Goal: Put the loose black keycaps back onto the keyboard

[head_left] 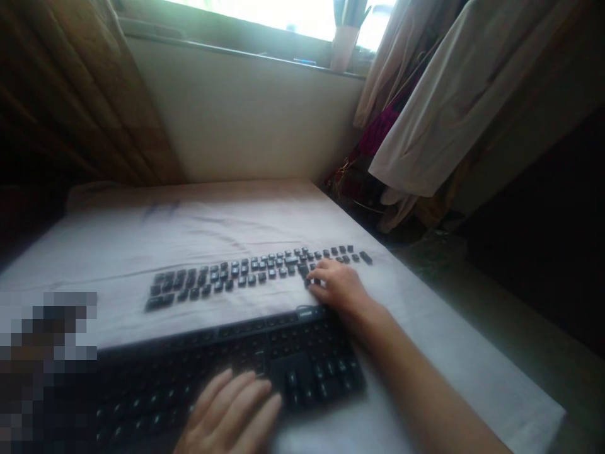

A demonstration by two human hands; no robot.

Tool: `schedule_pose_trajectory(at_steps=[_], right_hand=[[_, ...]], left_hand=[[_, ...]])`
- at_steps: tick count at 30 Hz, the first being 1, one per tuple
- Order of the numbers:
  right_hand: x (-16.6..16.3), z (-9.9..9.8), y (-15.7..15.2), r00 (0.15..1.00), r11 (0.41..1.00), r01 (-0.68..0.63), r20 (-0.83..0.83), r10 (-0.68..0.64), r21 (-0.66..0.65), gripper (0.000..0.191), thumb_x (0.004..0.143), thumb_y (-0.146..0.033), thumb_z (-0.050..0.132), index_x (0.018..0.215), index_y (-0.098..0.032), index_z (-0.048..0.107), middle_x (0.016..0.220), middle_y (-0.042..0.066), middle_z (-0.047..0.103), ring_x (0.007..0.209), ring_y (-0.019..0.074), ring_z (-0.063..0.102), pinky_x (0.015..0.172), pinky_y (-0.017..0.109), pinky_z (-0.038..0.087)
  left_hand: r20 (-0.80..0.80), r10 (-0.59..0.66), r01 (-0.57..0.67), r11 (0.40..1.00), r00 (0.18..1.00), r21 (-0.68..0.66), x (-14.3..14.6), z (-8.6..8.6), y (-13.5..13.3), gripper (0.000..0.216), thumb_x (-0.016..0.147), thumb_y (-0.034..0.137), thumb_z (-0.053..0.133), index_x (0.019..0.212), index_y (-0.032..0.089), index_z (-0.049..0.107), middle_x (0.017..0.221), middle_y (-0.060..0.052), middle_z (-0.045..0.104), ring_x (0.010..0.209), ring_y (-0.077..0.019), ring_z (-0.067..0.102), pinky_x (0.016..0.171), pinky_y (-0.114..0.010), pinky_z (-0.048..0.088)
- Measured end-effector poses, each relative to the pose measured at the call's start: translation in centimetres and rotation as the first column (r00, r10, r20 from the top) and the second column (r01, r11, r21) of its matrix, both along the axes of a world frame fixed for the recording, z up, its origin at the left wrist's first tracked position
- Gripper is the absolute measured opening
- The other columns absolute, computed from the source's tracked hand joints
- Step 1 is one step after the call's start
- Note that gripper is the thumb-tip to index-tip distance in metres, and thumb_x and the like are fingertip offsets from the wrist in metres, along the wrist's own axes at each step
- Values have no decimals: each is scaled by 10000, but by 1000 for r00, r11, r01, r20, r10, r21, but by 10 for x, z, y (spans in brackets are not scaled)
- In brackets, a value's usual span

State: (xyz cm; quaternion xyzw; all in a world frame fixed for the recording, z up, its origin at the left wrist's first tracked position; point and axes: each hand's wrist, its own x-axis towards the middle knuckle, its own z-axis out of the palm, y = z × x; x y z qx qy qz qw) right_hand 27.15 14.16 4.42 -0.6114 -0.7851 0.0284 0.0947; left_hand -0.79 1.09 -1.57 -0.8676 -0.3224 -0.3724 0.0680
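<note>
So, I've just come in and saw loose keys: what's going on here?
A person's right grip is at loose dark keycaps set in rows on a white cloth; whether it holds one is unclear. The left grip is over the near side of a black keyboard, with some keys in place and other spots looking bare.

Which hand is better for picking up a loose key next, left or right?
Probably the right hand: its fingers are already at the row of loose keys. The left hand is over the keyboard, farther from them.
</note>
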Motion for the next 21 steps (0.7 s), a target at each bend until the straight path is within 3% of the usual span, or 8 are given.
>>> schedule_pose_trajectory(at_steps=[9, 17, 21], right_hand=[[-2, 4, -3, 1000, 1000, -14, -6, 14, -17, 154, 807, -240, 687, 936, -250, 769, 983, 43, 700, 940, 202, 624, 759, 281, 457], [-1, -2, -2, 1000, 1000, 5, -18, -5, -17, 173, 812, -246, 686, 962, -245, 773, 1004, 57, 700, 943, 210, 631, 767, 293, 467], [-4, 5, -3, 1000, 1000, -1, -28, 1, -11, 150, 814, -234, 691, 940, -234, 772, 1007, 64, 700, 962, 218, 631, 785, 299, 473]], left_hand=[[48, -21, 26, 995, 999, -97, -1, 2, -2, 242, 1004, 361, 514, 1137, 317, 711, 1114, 31, 724, 1106, -165, 612, 1151, -345, 284], [0, -50, 50, 995, 999, -89, -3, 4, -2, 248, 981, 321, 544, 1173, 300, 699, 1140, 6, 712, 1137, -187, 598, 1150, -372, 290], [-21, -49, 47, 995, 999, -93, -3, 3, -1, 256, 990, 310, 518, 1175, 298, 695, 1147, -3, 708, 1147, -192, 595, 1150, -385, 290]])
